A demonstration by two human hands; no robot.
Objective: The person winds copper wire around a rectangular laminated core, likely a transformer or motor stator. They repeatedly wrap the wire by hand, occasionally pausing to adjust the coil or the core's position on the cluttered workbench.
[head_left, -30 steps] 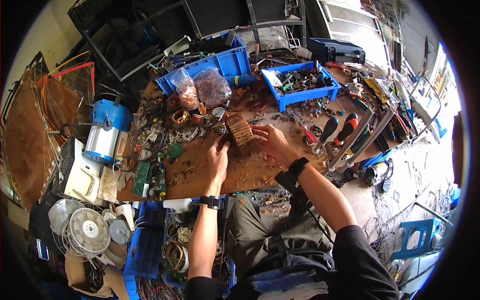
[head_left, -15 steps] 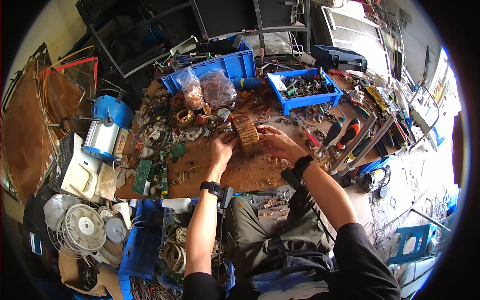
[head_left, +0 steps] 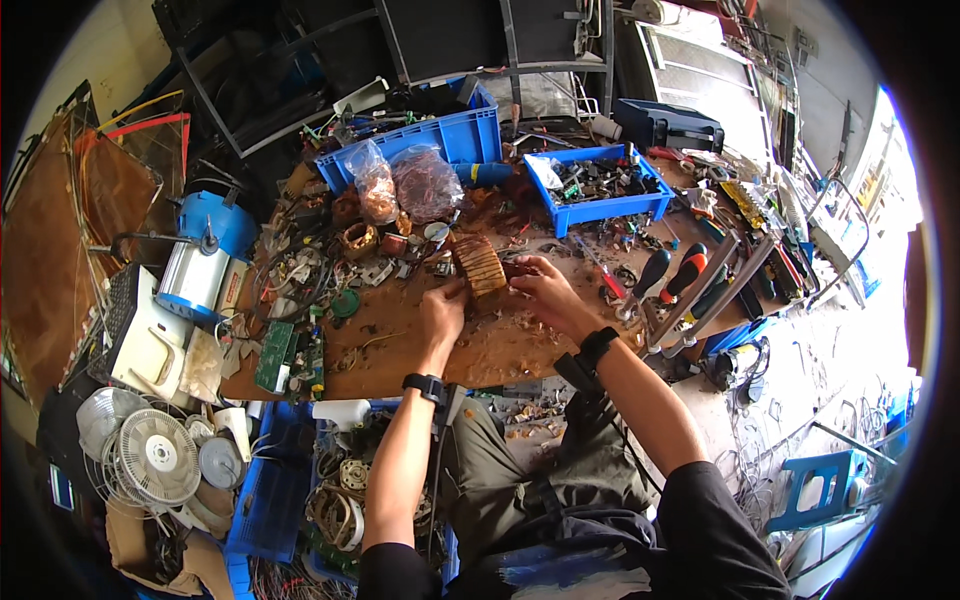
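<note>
A thick brown coil point(head_left: 481, 265), wound or bound in ridged bands, is between my two hands above the bench. My left hand point(head_left: 442, 310) is closed at its lower left edge; those fingertips are partly hidden. On the other side, my right hand point(head_left: 548, 295) grips the coil's right edge with thumb and fingers. Close behind lie small copper windings point(head_left: 362, 240) and a clear bag of reddish wire point(head_left: 427, 185).
A shallow blue tray point(head_left: 610, 208) of small parts stands at the back right, a deep blue crate point(head_left: 450, 135) behind the bags. Screwdrivers point(head_left: 685, 272) stand upright by metal bars at right. Green circuit boards point(head_left: 275, 357) lie left; a fan grille point(head_left: 160, 452) sits lower left.
The coil has tilted, showing more of its banded face. My left hand has dropped slightly to its lower edge. The whole view has shifted a little left.
</note>
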